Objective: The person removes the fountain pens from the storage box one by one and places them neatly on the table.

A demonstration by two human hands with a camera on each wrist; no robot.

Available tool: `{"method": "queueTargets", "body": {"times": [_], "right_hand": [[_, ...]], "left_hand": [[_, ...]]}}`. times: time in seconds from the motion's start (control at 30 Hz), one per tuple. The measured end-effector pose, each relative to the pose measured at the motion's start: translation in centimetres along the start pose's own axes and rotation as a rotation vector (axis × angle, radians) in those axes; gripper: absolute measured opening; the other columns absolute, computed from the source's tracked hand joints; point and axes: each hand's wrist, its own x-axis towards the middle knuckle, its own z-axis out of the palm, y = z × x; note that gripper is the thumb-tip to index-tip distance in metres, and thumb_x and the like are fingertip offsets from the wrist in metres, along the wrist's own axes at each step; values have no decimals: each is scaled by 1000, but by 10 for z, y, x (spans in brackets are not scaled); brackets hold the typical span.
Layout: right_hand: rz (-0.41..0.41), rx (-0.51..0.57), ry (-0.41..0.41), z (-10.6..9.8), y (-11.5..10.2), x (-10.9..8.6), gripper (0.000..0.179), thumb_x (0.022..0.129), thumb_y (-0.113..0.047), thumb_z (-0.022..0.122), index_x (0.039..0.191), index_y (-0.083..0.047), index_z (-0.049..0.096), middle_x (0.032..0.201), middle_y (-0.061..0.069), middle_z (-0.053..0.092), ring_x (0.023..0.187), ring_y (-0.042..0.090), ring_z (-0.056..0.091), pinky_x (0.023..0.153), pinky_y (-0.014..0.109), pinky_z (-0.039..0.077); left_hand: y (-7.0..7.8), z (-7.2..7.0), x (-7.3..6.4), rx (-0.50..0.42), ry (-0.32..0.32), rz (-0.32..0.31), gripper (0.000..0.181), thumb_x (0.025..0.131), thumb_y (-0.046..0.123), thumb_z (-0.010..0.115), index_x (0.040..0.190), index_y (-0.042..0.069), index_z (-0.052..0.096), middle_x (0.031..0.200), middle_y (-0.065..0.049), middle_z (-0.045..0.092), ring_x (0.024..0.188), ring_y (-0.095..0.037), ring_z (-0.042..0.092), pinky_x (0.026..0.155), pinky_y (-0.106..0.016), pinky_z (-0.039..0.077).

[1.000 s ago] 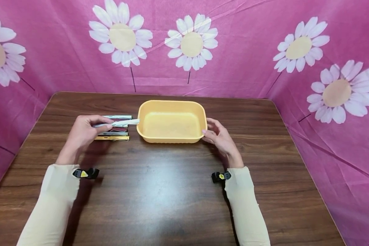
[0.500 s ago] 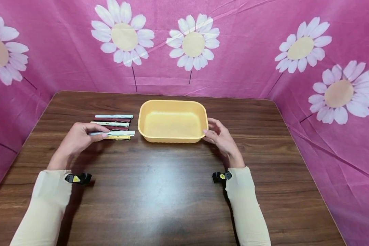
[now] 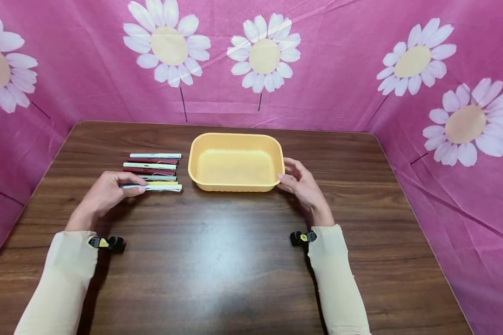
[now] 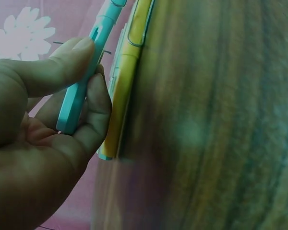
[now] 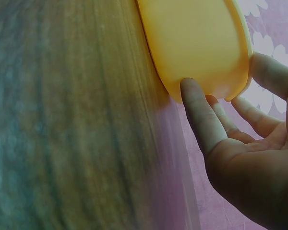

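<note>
My left hand (image 3: 102, 197) pinches a light blue pen (image 3: 167, 188) between thumb and fingertips, its clip end pointing right. The held pen overlaps the near yellow pen (image 4: 122, 88) in the head view; the left wrist view shows a gap between them. Beyond it lie a grey-green pen (image 3: 163, 178), a dark red pen (image 3: 151, 171), a pale green pen (image 3: 151, 165), another dark red pen (image 3: 157, 161) and a light blue pen (image 3: 155, 156). At the right end of a yellow tray (image 3: 234, 188), my right hand (image 3: 306, 188) holds the near corner, thumb on the near side, fingers round the end.
The tray stands on a brown wood-grain table (image 3: 222, 260), just right of the pens. A pink cloth (image 3: 318, 70) with large white flowers hangs behind the table and along both sides.
My left hand has brought the held light blue pen down from the tray's left rim toward the near side of the row, over the yellow pen. The right hand stays at the tray.
</note>
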Motion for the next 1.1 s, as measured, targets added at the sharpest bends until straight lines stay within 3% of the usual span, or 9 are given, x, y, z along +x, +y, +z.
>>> {"method": "queueTargets", "body": {"times": [0.27,0.6,1.1], "right_hand": [[4,0,-4,-1,0,0,58,100,3,59,153,-1,36,144,28,44,114,33,58,99,44,51],[4,-7,-3,2,-3,0,58,99,5,59,152,0,36,143,28,45,113,35,58,100,46,51],[9,-24,-1,1,-3,-1,58,100,2,59,153,-1,36,145,27,44,115,34,58,101,46,50]], "left_hand": [[-7,1,1,15,1,-12,20,89,15,80,101,-1,77,96,8,73,86,3,54,71,-15,43],[-6,3,1,134,1,61,10,90,9,78,97,2,79,97,-14,74,79,1,55,68,-14,44],[-7,4,1,161,23,48,11,90,12,79,98,3,80,100,-17,75,75,3,56,65,-15,45]]}}
